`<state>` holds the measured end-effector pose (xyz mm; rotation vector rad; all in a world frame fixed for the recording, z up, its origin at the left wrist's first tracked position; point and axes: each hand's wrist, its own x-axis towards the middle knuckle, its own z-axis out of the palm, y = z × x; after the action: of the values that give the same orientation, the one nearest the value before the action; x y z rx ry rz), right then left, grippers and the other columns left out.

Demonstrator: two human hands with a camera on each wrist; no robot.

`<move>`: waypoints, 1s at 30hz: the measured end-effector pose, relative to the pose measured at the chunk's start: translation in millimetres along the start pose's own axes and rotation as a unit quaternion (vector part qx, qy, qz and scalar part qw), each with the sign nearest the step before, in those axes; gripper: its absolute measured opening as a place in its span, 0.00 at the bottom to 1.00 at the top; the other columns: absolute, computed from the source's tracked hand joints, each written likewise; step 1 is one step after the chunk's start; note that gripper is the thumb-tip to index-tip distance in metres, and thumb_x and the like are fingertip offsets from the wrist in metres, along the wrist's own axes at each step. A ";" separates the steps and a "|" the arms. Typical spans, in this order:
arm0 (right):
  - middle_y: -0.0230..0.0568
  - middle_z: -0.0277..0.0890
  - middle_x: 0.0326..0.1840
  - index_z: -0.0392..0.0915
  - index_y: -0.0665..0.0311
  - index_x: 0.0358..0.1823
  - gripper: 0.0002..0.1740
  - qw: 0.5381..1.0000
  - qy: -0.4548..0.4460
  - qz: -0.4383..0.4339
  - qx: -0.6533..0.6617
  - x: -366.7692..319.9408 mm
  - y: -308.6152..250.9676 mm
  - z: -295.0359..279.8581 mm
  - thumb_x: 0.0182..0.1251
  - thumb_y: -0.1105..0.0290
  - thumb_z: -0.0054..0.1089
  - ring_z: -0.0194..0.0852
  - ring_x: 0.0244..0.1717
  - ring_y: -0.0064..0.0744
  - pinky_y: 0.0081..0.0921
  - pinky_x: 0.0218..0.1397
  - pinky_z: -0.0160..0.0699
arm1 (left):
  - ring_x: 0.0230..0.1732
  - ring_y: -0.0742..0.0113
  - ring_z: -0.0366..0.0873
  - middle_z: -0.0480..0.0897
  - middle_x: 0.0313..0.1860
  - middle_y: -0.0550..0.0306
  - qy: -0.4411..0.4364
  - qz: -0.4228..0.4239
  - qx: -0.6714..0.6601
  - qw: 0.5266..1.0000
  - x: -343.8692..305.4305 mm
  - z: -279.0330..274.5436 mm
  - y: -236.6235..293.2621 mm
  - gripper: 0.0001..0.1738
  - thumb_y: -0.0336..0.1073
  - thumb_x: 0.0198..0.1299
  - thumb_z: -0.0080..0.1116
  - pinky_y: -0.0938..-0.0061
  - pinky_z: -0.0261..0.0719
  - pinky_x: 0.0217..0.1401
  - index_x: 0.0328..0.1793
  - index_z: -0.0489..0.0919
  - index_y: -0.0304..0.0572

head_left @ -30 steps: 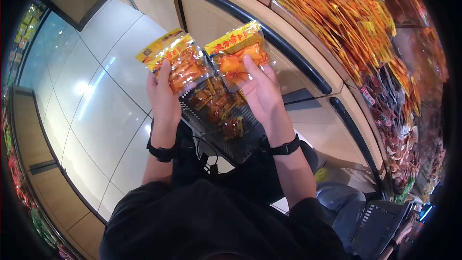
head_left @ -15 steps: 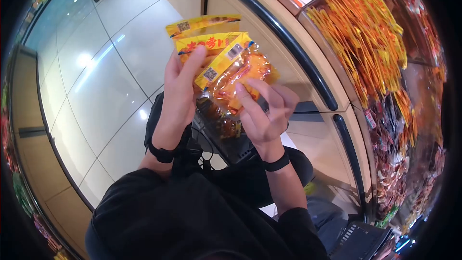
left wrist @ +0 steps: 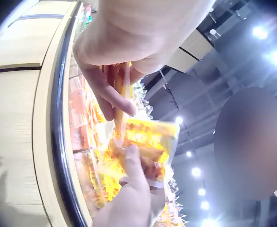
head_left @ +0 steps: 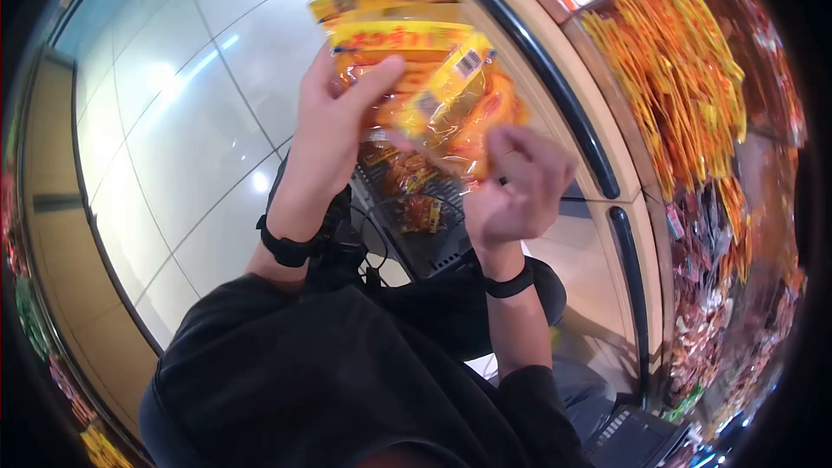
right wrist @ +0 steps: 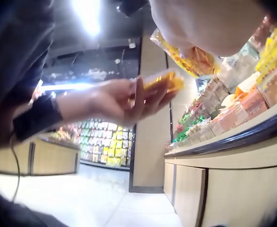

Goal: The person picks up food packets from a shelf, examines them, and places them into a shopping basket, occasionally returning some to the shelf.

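Observation:
My left hand [head_left: 334, 126] grips a clear snack packet with a yellow, red-lettered header [head_left: 390, 37], thumb across its front. Behind that header a second yellow strip shows. My right hand [head_left: 520, 195], blurred and with curled fingers, pinches the lower edge of another snack packet [head_left: 446, 91], turned so that its barcode side faces up. This one overlaps the left-hand packet; orange food shows through its plastic. In the right wrist view the left hand [right wrist: 131, 101] is seen edge-on around its packet. A black basket [head_left: 425, 253] below the hands contains several small packets [head_left: 421, 214].
A wooden counter with a black bumper rail [head_left: 542, 78] runs along the right. On it, a bin of yellow packets [head_left: 672, 87] stands beside other packaged snacks [head_left: 693, 269]. A second dark basket [head_left: 628, 438] is at lower right. Tiled floor [head_left: 165, 165] lies at left.
The two packets, first held apart side by side, have come together and overlap. The right one has been turned from its lettered front to its barcode side. Both hands have risen slightly in the head view.

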<state>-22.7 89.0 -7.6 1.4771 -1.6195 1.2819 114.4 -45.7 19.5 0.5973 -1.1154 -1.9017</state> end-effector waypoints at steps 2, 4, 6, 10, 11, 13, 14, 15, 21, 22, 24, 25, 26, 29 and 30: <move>0.41 0.81 0.53 0.78 0.66 0.50 0.18 0.965 0.126 0.195 0.120 10.0 -1.2 8.3 0.60 0.83 0.75 0.81 0.48 0.33 0.28 0.53 0.81 | 0.46 0.60 0.90 0.85 0.55 0.50 0.029 -0.040 -0.008 0.999 9.0 -6.0 -10.9 0.20 0.32 0.73 0.61 0.74 0.89 0.23 0.67 0.71 0.39; 0.40 0.80 0.54 0.78 0.66 0.50 0.17 0.911 0.156 0.314 0.219 22.4 7.5 -1.7 0.63 0.81 0.74 0.81 0.50 0.31 0.26 0.54 0.81 | 0.46 0.61 0.90 0.86 0.54 0.51 0.023 -0.042 0.021 0.999 10.7 -2.5 -22.0 0.19 0.33 0.73 0.60 0.74 0.87 0.24 0.66 0.71 0.39; 0.40 0.81 0.56 0.77 0.69 0.53 0.15 0.772 0.161 0.462 0.404 25.1 20.0 -8.4 0.68 0.79 0.71 0.82 0.54 0.28 0.25 0.57 0.81 | 0.46 0.63 0.90 0.86 0.53 0.53 0.035 -0.047 0.057 0.997 9.3 -1.2 -29.9 0.20 0.34 0.74 0.60 0.75 0.86 0.25 0.67 0.70 0.39; 0.43 0.84 0.57 0.78 0.71 0.57 0.17 0.640 0.135 0.539 0.530 15.1 29.7 -11.3 0.69 0.80 0.70 0.83 0.55 0.28 0.26 0.59 0.81 | 0.45 0.63 0.90 0.86 0.53 0.52 0.031 -0.070 0.029 0.997 4.6 11.5 -39.6 0.20 0.35 0.74 0.60 0.76 0.84 0.24 0.67 0.71 0.40; 0.43 0.85 0.57 0.78 0.71 0.58 0.18 0.671 0.091 0.535 0.504 14.6 24.9 -9.0 0.69 0.80 0.70 0.84 0.54 0.27 0.26 0.59 0.82 | 0.45 0.63 0.90 0.86 0.53 0.52 0.018 -0.070 0.032 0.997 2.6 13.0 -39.6 0.20 0.35 0.74 0.60 0.76 0.84 0.24 0.67 0.71 0.40; 0.43 0.86 0.57 0.78 0.71 0.59 0.19 0.712 0.073 0.516 0.470 13.1 20.3 -11.1 0.69 0.80 0.70 0.84 0.54 0.27 0.26 0.58 0.82 | 0.46 0.63 0.90 0.85 0.54 0.52 0.016 -0.086 0.002 0.996 1.6 16.6 -40.2 0.21 0.36 0.74 0.61 0.76 0.82 0.23 0.68 0.71 0.40; 0.43 0.86 0.57 0.79 0.71 0.59 0.19 0.706 0.043 0.530 0.468 11.4 18.6 -12.3 0.69 0.80 0.70 0.85 0.53 0.27 0.25 0.58 0.83 | 0.47 0.62 0.90 0.85 0.54 0.51 0.006 -0.072 0.010 0.997 1.7 15.2 -43.2 0.23 0.36 0.73 0.63 0.76 0.81 0.22 0.69 0.70 0.41; 0.42 0.86 0.56 0.80 0.71 0.59 0.19 0.699 0.014 0.543 0.464 11.8 16.3 -14.2 0.68 0.80 0.70 0.85 0.52 0.27 0.25 0.57 0.83 | 0.46 0.62 0.90 0.86 0.54 0.50 0.001 -0.060 0.035 0.998 -0.4 16.5 -41.8 0.25 0.33 0.70 0.65 0.76 0.82 0.22 0.69 0.70 0.41; 0.33 0.85 0.34 0.84 0.72 0.41 0.15 0.831 -0.197 0.450 0.263 32.4 27.3 -45.7 0.60 0.72 0.81 0.79 0.35 0.17 0.22 0.38 0.78 | 0.45 0.62 0.89 0.84 0.55 0.48 -0.080 -0.079 0.083 0.990 2.9 -5.9 -40.0 0.35 0.21 0.60 0.71 0.77 0.88 0.25 0.71 0.66 0.37; 0.36 0.84 0.31 0.84 0.71 0.40 0.16 0.850 -0.246 0.416 0.209 41.5 24.9 -51.0 0.58 0.69 0.82 0.79 0.33 0.18 0.24 0.38 0.77 | 0.46 0.62 0.89 0.84 0.55 0.47 -0.088 -0.081 0.074 0.990 2.5 -6.5 -38.1 0.35 0.21 0.60 0.71 0.77 0.88 0.25 0.71 0.66 0.37; 0.50 0.82 0.27 0.85 0.71 0.40 0.21 0.874 -0.298 0.355 0.146 44.4 20.5 -55.2 0.54 0.62 0.82 0.83 0.29 0.34 0.33 0.38 0.78 | 0.46 0.61 0.89 0.84 0.55 0.47 -0.105 -0.083 0.068 0.989 -2.2 -10.2 -32.9 0.35 0.21 0.61 0.71 0.77 0.88 0.25 0.71 0.66 0.37; 0.50 0.82 0.27 0.85 0.71 0.40 0.21 0.878 -0.291 0.353 0.140 48.5 17.1 -58.5 0.54 0.62 0.82 0.83 0.29 0.34 0.33 0.38 0.78 | 0.46 0.60 0.89 0.84 0.55 0.46 -0.119 -0.082 0.071 0.987 -3.4 -10.9 -30.9 0.35 0.21 0.61 0.71 0.76 0.88 0.25 0.71 0.66 0.37; 0.54 0.83 0.31 0.86 0.70 0.41 0.21 0.877 -0.337 0.327 0.104 54.1 11.2 -62.5 0.53 0.62 0.82 0.83 0.32 0.46 0.37 0.42 0.80 | 0.47 0.60 0.89 0.84 0.55 0.46 -0.132 -0.082 0.074 0.985 -4.2 -11.3 -28.7 0.35 0.21 0.61 0.70 0.76 0.89 0.25 0.71 0.65 0.37; 0.60 0.84 0.37 0.88 0.68 0.44 0.21 0.865 -0.395 0.305 0.047 67.9 0.7 -74.4 0.53 0.61 0.79 0.83 0.38 0.61 0.45 0.49 0.81 | 0.45 0.59 0.89 0.84 0.54 0.46 -0.151 -0.068 0.062 0.984 -8.5 -9.8 -24.7 0.34 0.21 0.61 0.70 0.75 0.89 0.24 0.71 0.65 0.35; 0.60 0.84 0.37 0.87 0.68 0.43 0.20 0.870 -0.396 0.292 0.039 72.3 -1.2 -81.1 0.55 0.61 0.78 0.83 0.38 0.61 0.44 0.47 0.81 | 0.45 0.59 0.89 0.84 0.54 0.46 -0.154 -0.070 0.057 0.984 -11.2 -11.3 -23.9 0.34 0.21 0.61 0.70 0.75 0.89 0.24 0.71 0.65 0.35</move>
<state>-50.6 135.2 86.7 1.7623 -2.7453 1.0730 118.7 -35.4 -6.9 0.4622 -1.4187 -2.1125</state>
